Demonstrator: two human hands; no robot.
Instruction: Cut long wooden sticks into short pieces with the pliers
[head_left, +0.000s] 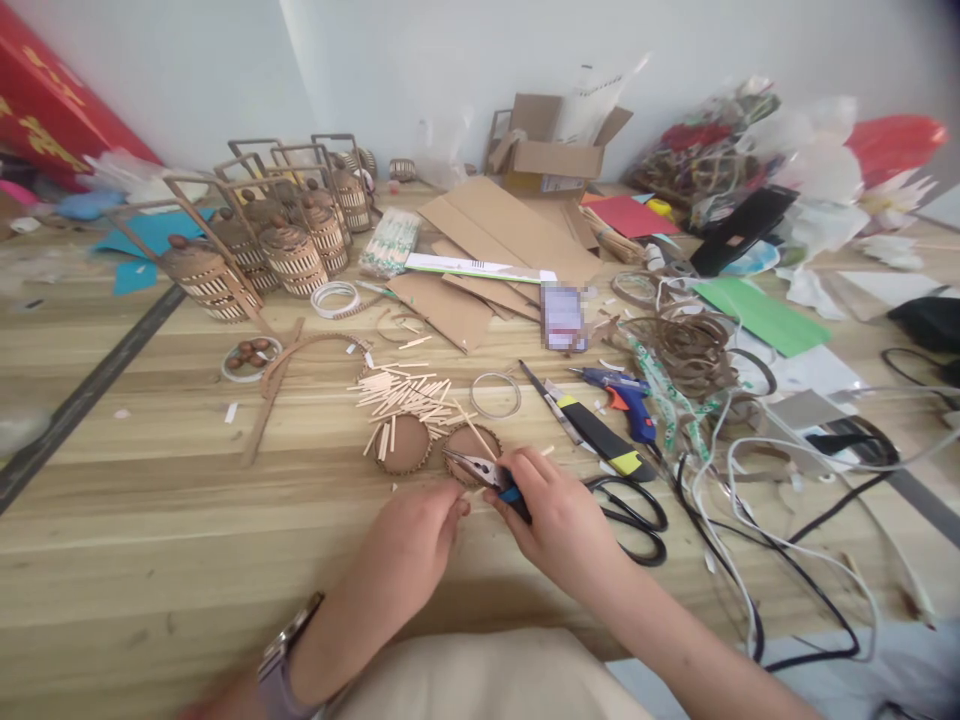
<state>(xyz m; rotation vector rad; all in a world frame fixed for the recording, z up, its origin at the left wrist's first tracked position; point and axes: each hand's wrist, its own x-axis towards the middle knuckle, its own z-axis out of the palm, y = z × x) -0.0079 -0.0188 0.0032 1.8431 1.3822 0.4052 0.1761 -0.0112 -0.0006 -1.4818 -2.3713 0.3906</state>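
Note:
My right hand [551,500] is wrapped round a pair of pliers [476,466] with dark blue handles, jaws pointing left. A long thin stick [480,432] slants past the pliers towards that hand. My left hand [420,530] is closed in a pinch just left of the pliers, on what looks like a pale wooden stick [472,493], mostly hidden by the fingers. Beneath the pliers lies a round brown disc [471,440] with a beaded-looking rim. A similar disc [403,443] beside it has short sticks on its edge. Behind them spreads a pile of short wooden sticks [401,393].
To the right lie a utility knife [604,435], black-handled scissors [637,520], a blue glue gun [626,400] and tangled cables [739,530]. Several small lantern-like baskets [292,255] stand at back left. Cardboard sheets [510,225] and a cardboard box [551,155] are farther back.

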